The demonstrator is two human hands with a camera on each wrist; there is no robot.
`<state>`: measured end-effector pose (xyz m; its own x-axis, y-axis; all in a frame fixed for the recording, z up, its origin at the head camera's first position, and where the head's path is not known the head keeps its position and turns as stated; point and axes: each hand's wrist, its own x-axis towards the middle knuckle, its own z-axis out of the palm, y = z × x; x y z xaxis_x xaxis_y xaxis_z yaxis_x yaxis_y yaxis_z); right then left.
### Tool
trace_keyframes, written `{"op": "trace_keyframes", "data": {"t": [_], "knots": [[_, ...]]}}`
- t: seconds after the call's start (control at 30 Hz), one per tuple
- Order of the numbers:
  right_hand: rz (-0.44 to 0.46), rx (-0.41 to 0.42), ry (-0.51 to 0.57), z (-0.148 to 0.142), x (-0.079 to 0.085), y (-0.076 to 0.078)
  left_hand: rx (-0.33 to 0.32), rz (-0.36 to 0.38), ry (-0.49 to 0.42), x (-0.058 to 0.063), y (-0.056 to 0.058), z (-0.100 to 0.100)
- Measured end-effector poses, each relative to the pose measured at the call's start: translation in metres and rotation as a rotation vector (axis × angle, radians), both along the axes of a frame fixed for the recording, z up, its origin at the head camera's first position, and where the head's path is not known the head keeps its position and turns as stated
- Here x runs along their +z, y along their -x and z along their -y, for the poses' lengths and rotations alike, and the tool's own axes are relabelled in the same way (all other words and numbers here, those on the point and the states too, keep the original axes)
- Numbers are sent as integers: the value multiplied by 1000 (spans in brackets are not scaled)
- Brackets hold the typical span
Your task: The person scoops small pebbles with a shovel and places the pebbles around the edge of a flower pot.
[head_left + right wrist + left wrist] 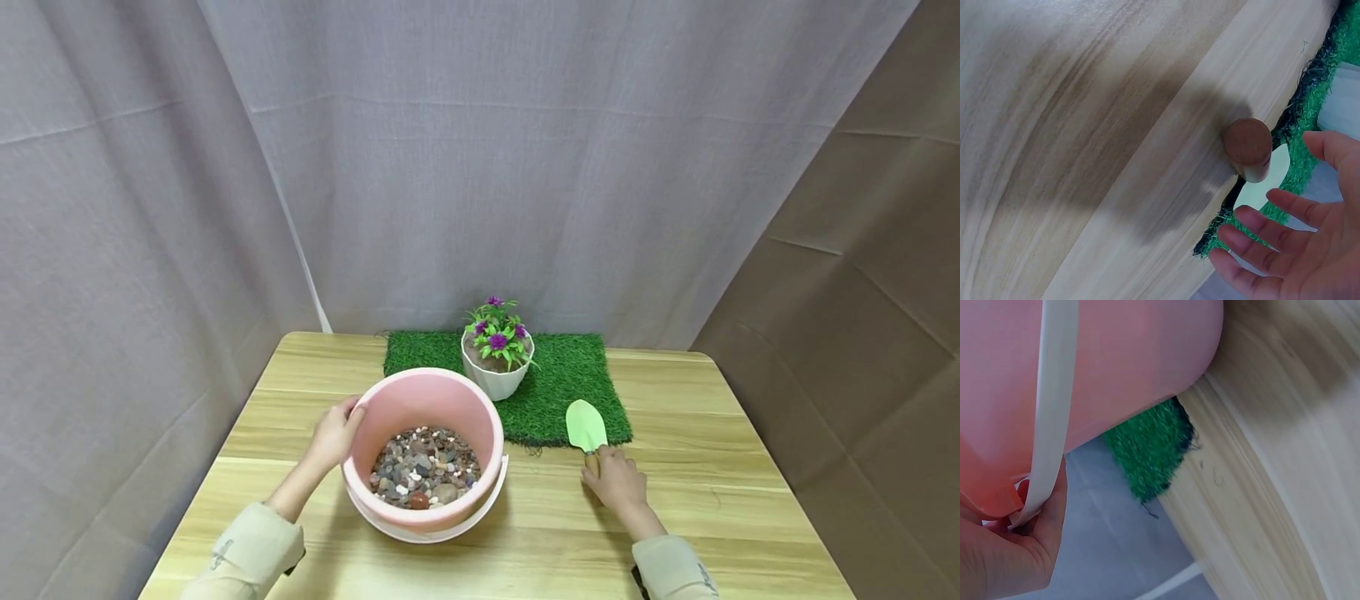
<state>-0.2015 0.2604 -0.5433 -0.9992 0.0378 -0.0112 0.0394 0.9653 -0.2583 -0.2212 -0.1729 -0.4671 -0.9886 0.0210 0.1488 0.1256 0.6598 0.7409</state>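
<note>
A pink bucket (408,400) stands on the wooden table, part filled with mixed pebbles (427,467). My left hand (332,433) grips its left rim, and the left wrist view shows the fingers (1054,512) at the spot where the white carrying handle (1057,394) joins the bucket. To the right lies a garden trowel with a pale green blade (585,425) and a wooden grip (1247,147). Over that grip is my right hand (618,487). In the right wrist view its fingers (1263,228) are spread beside the trowel, holding nothing.
Behind the bucket, a white pot (497,382) with a purple-flowered plant (498,337) stands on a green artificial turf mat (562,375). The trowel blade overlaps the mat's front edge. Grey curtains (525,167) hang behind the table (540,533), brown cloth (885,333) at right.
</note>
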Motion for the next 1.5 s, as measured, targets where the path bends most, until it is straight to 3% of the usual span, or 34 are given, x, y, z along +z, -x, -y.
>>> {"op": "trace_keyframes", "data": {"t": [0.47, 0.8, 1.0, 1.5], "knots": [[-21, 24, -4, 1, -3, 1, -123, -13, -35, 1, 20, -36], [-5, -6, 19, 2, -3, 1, -226, -23, -18, 0, 34, -59], [1, -11, 21, 2, -7, 2, -288, 29, -31, 4, 39, -73], [-8, -33, 39, -2, -6, 5, -564, 49, 16, 5, 64, -87]]}}
